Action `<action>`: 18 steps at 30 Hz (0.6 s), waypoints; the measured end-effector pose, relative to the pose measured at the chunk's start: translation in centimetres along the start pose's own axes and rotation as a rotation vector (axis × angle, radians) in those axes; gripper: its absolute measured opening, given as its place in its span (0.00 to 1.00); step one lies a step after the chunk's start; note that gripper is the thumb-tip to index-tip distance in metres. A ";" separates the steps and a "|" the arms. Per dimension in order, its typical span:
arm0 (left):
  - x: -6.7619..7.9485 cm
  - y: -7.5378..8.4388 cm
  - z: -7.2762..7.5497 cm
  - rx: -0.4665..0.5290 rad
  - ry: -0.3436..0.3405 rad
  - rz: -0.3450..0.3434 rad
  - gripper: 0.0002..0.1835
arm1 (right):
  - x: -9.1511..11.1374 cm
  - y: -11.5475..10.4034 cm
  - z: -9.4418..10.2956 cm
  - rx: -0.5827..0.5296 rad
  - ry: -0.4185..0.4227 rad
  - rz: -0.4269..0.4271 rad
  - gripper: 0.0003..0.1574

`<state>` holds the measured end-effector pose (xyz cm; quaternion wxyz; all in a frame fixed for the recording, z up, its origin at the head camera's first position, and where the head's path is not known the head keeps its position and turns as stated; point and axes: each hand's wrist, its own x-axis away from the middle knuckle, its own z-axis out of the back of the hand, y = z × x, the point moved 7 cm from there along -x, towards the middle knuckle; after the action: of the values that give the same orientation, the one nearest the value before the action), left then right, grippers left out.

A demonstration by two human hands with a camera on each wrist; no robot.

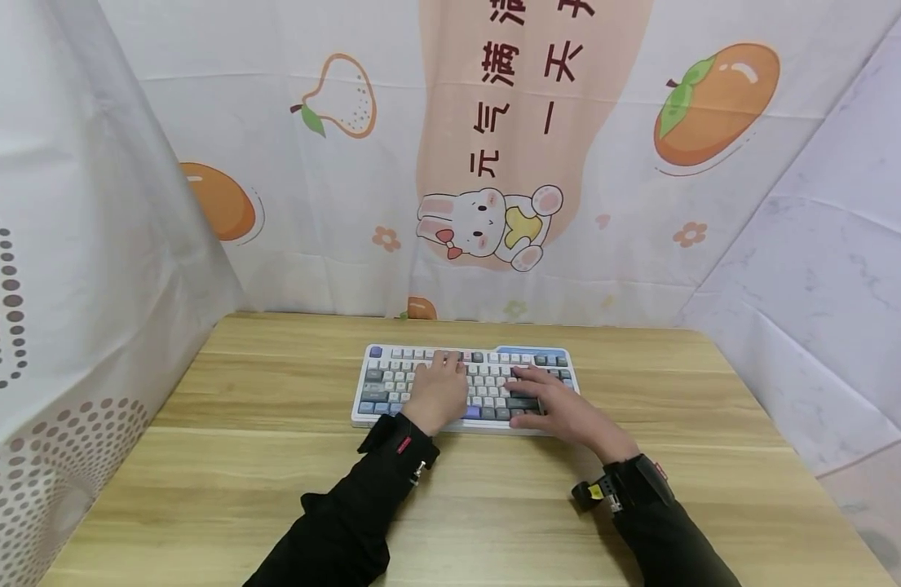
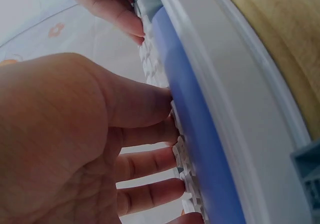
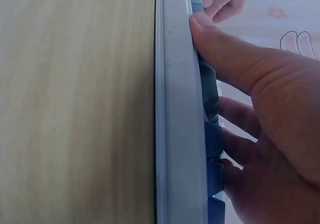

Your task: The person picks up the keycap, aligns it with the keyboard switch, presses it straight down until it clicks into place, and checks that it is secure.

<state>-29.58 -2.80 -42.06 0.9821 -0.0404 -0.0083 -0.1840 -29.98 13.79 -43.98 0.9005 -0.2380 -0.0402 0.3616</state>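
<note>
A white keyboard (image 1: 487, 425) with white, grey and blue keycaps lies on the wooden table. My left hand (image 1: 440, 393) is over its middle, fingers stretched toward the back rows. In the left wrist view, the fingertips (image 2: 167, 159) of that hand touch the white keys and its thumb rests beside the long blue spacebar (image 2: 195, 119). Spread over the right part of the keyboard is my right hand (image 1: 563, 410). Its thumb (image 3: 202, 24) lies at the front row near the white frame edge (image 3: 180, 109), as the right wrist view shows, while its other fingers reach across the keys.
The wooden table (image 1: 274, 489) extends around the keyboard on all sides. A white curtain (image 1: 333, 196) with fruit and rabbit prints hangs behind it. More cloth (image 1: 90, 244) hangs at the left, and a marble-patterned sheet (image 1: 824, 269) at the right.
</note>
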 end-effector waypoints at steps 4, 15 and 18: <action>-0.1 0.2 -0.1 -0.008 -0.012 0.021 0.26 | 0.1 0.0 0.2 -0.005 -0.006 0.007 0.39; 0.5 -0.5 -0.1 0.109 -0.007 -0.003 0.26 | 0.1 -0.4 0.4 0.016 -0.006 0.014 0.40; 0.8 -0.8 -0.5 0.133 0.030 -0.031 0.26 | 0.2 -0.6 0.3 0.042 -0.011 0.011 0.39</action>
<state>-29.07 -3.86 -42.43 0.9796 0.0280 -0.0062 -0.1987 -29.51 13.69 -43.43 0.9031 -0.2172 -0.0362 0.3688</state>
